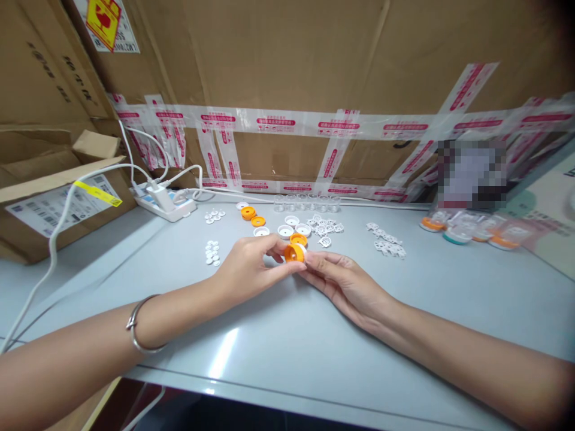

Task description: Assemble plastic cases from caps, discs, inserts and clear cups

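Observation:
An orange cap-like ring point(294, 254) with a white part at its right side is held up between both hands, tilted on its edge. My left hand point(251, 263) pinches it from the left, thumb below and fingers above. From the right, the fingertips of my right hand point(344, 284) press on its white side. Just behind it lies another orange ring point(298, 239), partly hidden. White round caps point(286, 231) and white openwork pieces point(324, 225) sit beyond the hands. Further left are orange rings point(248, 212) and small white discs point(212, 254).
Clear round cups point(306, 203) stand in a row at the back. A power strip point(165, 206) with white cables and an open cardboard box point(67, 197) are at the left. More white pieces point(389, 248) and capped containers point(458, 232) lie at the right.

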Available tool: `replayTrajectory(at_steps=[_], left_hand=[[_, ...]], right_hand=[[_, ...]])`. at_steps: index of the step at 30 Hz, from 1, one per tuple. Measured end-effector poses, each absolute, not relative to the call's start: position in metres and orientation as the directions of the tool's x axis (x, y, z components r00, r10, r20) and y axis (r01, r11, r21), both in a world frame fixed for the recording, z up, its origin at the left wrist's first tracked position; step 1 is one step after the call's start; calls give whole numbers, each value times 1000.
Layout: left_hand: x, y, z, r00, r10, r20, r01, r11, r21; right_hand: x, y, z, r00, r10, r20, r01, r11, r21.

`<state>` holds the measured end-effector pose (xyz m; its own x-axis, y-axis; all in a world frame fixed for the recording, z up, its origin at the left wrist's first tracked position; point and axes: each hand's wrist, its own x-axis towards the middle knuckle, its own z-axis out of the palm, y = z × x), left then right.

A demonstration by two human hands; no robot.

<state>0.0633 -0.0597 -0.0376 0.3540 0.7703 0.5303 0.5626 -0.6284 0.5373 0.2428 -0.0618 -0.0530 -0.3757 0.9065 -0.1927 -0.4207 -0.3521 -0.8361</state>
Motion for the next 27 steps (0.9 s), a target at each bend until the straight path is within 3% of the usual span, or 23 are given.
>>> replayTrajectory(at_steps=[9,17,27], left_hand=[[59,-60,-39,465,637,615,619,-731,288],[65,-56,-39,334,798,501,501,-601,623],[67,-59,-38,293,816,499,533,-572,623]], right_hand=[[242,-63,-52,-374,912,-169,-379,-317,-869],[243,-60,-53,-354,914,-201,-426,-349,-835],[242,-63,-51,-317,929,-193,-446,-325,-834]])
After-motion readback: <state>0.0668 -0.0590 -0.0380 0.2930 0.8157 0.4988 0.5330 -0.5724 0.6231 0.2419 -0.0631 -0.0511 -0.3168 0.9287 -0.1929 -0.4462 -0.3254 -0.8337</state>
